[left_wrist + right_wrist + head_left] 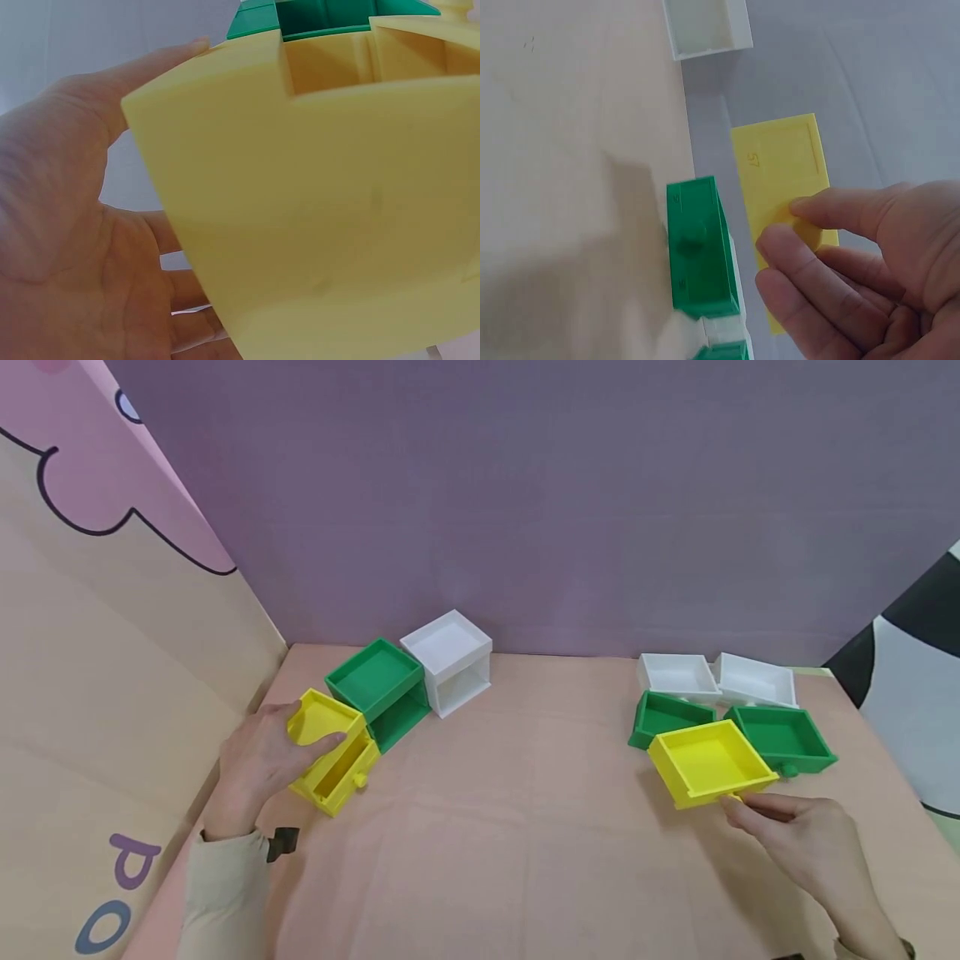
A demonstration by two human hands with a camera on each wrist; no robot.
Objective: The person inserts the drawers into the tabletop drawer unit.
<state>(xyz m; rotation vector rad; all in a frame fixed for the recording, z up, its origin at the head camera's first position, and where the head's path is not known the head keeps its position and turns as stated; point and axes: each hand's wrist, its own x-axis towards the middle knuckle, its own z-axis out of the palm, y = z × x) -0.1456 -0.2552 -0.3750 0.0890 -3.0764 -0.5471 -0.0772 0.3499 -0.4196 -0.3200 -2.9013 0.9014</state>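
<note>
My left hand (266, 756) grips the yellow cabinet (321, 714) at the left, with the thumb along one side and the fingers round the other. A yellow drawer (348, 781) with a round knob sits in its lower opening, sticking out a little. In the left wrist view the cabinet's plain wall (300, 210) fills most of the picture. My right hand (810, 835) pinches the knob of a second yellow drawer (712, 762), held up over the green drawers. The right wrist view shows this drawer's front face (780, 165), with thumb and fingers closed round its knob.
Against the yellow cabinet stands a green cabinet (377, 677), then a white cabinet (450, 647), both with open lower slots. At the right lie two green drawers (663, 714) (783, 735) and two white drawers (678, 675) (756, 679). A purple-grey panel (540, 510) rises behind the table.
</note>
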